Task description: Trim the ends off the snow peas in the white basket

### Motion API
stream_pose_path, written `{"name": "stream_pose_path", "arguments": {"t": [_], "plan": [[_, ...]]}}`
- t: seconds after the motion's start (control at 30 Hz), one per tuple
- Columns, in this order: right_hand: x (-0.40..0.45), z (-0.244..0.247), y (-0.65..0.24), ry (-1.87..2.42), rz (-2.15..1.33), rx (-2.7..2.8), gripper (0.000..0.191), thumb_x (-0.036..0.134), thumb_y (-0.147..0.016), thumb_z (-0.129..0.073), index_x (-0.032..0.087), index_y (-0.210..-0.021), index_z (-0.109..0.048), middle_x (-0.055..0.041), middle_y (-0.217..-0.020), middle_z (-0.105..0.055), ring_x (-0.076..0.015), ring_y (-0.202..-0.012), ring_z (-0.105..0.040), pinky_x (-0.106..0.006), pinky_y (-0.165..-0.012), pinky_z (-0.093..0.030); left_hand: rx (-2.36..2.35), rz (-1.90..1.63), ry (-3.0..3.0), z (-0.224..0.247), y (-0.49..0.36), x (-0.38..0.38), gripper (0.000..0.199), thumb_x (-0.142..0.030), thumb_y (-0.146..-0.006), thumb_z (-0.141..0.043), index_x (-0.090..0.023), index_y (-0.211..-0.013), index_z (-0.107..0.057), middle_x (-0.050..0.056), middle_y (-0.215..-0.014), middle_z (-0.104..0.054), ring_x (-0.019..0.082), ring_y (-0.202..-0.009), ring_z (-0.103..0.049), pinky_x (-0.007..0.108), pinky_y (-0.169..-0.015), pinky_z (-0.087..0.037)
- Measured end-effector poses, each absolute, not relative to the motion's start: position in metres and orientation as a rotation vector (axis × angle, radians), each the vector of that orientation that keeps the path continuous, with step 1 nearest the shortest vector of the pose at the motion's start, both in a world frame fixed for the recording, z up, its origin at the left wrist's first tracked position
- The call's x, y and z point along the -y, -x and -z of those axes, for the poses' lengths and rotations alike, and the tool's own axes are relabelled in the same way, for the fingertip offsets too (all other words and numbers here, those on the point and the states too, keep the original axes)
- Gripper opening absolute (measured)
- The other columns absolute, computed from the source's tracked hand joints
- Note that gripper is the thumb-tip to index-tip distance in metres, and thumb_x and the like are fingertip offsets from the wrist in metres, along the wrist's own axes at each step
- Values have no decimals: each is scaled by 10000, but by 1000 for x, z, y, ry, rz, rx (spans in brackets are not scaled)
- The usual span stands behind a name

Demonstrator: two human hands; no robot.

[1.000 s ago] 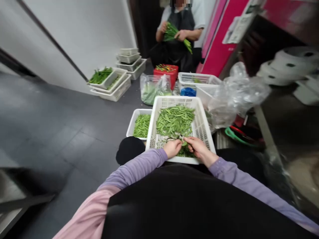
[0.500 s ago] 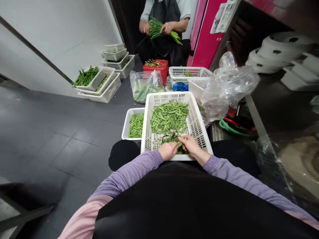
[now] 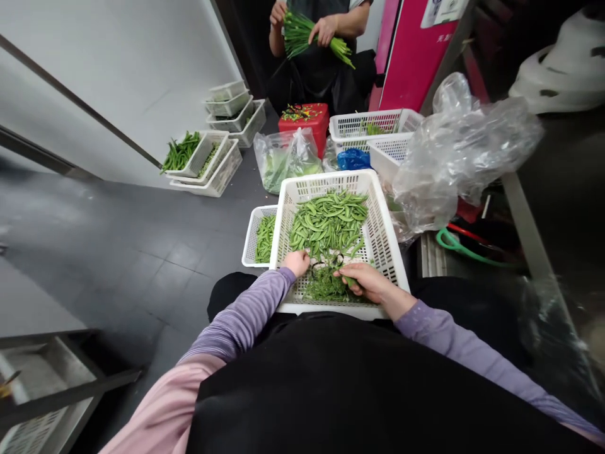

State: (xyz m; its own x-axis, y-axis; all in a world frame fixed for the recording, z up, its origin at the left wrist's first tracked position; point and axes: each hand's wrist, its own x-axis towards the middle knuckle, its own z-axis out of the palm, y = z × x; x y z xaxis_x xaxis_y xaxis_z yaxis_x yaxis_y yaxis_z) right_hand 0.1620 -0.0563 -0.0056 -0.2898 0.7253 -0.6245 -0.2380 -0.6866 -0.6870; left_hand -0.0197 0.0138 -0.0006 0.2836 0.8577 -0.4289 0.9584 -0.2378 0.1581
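A large white plastic basket [image 3: 395, 265] sits at my lap, with a heap of green pea pods [image 3: 328, 221] in its far half. Stringy green trimmings [image 3: 326, 287] lie in its near half, and black loops like scissor handles [image 3: 317, 266] show among them. My left hand [image 3: 297, 262] is closed over the basket's left side; whatever its fingers hold is hidden. Above the trimmings, my right hand [image 3: 366, 282] is closed around a pea pod [image 3: 350, 280].
A smaller basket of pods [image 3: 265, 239] stands at left. Beyond are a bagged vegetable [image 3: 278, 164], a red stool [image 3: 312, 123] and white baskets [image 3: 350, 129]. A co-worker's hand [image 3: 325, 30] holds long green stalks. Clear plastic bags [image 3: 454, 157] bulge at right; stacked baskets [image 3: 227, 170] stand by the wall.
My hands have moved apart: the left went left and forward, the right slightly right. More of the trimmings shows between them. The co-worker's other hand has risen off the stalks. The view has shifted.
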Motion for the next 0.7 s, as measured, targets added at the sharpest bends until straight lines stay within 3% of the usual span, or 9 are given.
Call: {"name": "stream_pose_path", "arguments": {"t": [0.13, 0.2, 0.33, 0.5, 0.6, 0.7], "plan": [[51, 3, -165, 1327, -2068, 691, 191, 296, -660, -573, 138, -766, -580, 53, -501, -491, -23, -301, -305, -162, -289, -162, -1417, 282, -2359, -18, 21, -7, 459, -284, -803, -431, -177, -1245, -368, 87, -1135, -513, 164, -902, -555, 249, -782, -414], [48, 4, -165, 1353, -2034, 793, 168, 283, -661, -554, 139, -744, -579, 49, -490, -495, -32, -300, -314, -168, -287, -178, -1210, 287, -2497, -28, 11, 5, 437, -312, -823, -395, -195, -1244, -369, 96, -1160, -474, 183, -931, -543, 265, -781, -409], [47, 2, -168, 1382, -1996, 1075, 167, 278, -701, -482, 145, -694, -582, 65, -421, -439, -45, -293, -298, -182, -293, -187, -943, 482, -2573, -40, -5, 10, 268, -221, -817, -354, -154, -972, -562, 103, -940, -560, 203, -865, -550, 291, -757, -405], [53, -7, -165, 1314, -1642, 1793, 208, 319, -713, -542, 166, -573, -553, 39, -471, -537, -68, -403, -425, -190, -422, -310, -797, 324, -2216, -35, -4, -5, 175, -221, -745, -424, -144, -711, -578, 20, -623, -546, 114, -593, -517, 218, -591, -418], [53, -15, -166, 1413, -1278, 1795, 252, 312, -802, -445, 179, -626, -567, 19, -512, -569, -92, -453, -472, -217, -511, -358, -1003, 138, -1861, -17, -5, -1, 326, -216, -813, -262, -117, -780, -571, -12, -512, -469, 66, -399, -399, 182, -418, -354], [40, -29, -190, 1633, -844, 1425, 232, 320, -829, -414, 172, -808, -591, -12, -581, -577, -113, -517, -503, -232, -553, -385, -1137, 293, -1806, 10, -5, 12, 309, -233, -801, -309, -111, -851, -589, 2, -557, -512, 75, -419, -445, 193, -437, -384]]}}
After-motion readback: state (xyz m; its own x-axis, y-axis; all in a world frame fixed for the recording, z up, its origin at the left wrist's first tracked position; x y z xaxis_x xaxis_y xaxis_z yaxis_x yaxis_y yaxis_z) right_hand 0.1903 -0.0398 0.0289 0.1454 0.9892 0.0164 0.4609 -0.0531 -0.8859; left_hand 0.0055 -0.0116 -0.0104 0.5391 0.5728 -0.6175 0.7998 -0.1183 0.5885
